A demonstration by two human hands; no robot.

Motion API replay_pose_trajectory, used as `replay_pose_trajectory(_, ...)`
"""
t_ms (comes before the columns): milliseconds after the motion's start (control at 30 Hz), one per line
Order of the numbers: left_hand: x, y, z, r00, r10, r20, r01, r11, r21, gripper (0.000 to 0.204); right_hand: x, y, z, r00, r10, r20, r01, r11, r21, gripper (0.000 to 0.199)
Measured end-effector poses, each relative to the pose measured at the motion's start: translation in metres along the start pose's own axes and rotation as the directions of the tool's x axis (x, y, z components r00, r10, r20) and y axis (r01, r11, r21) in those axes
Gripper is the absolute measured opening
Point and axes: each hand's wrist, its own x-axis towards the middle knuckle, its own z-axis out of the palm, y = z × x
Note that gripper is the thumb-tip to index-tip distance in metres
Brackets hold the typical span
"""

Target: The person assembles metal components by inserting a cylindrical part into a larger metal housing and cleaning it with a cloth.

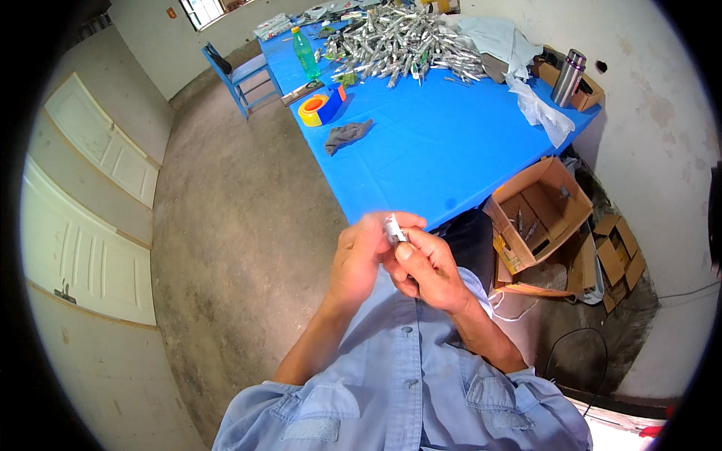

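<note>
Both of my hands meet in front of my chest, just off the near edge of the blue table [421, 158]. My left hand [359, 259] and my right hand [425, 267] pinch one small silvery-white piece [393, 228] between their fingertips. Most of the piece is hidden by my fingers, so its shape is unclear. A large heap of similar silvery parts [402, 37] lies at the far end of the table.
On the table lie a grey rag [347, 135], yellow, orange and blue tape rolls [320, 107], a green bottle [305, 52], white cloth and a steel flask [568, 77]. Open cardboard boxes [538, 210] sit on the floor at right. A blue chair [241, 79] and white doors [83, 248] are at left.
</note>
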Motion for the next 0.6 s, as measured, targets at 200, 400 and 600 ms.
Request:
replay_pose_trajectory(200,-0.003,0.007,0.005,0.999,-0.014,-0.041,0.019,0.994,0.106,0.065,0.001,0.011,-0.001,0.998,-0.056,-0.024,0.054,0.995,-0.081,0.033)
replay_pose_trajectory(400,0.001,-0.002,0.015,0.979,0.18,-0.094,-0.171,0.98,0.097,0.063,-0.001,0.003,0.007,0.992,-0.115,-0.061,0.1,0.975,-0.201,0.038)
replay_pose_trajectory(600,0.002,-0.009,0.02,0.968,0.213,-0.133,-0.205,0.976,0.071,0.06,0.0,0.009,0.003,0.976,-0.204,-0.08,0.162,0.917,-0.365,0.041)
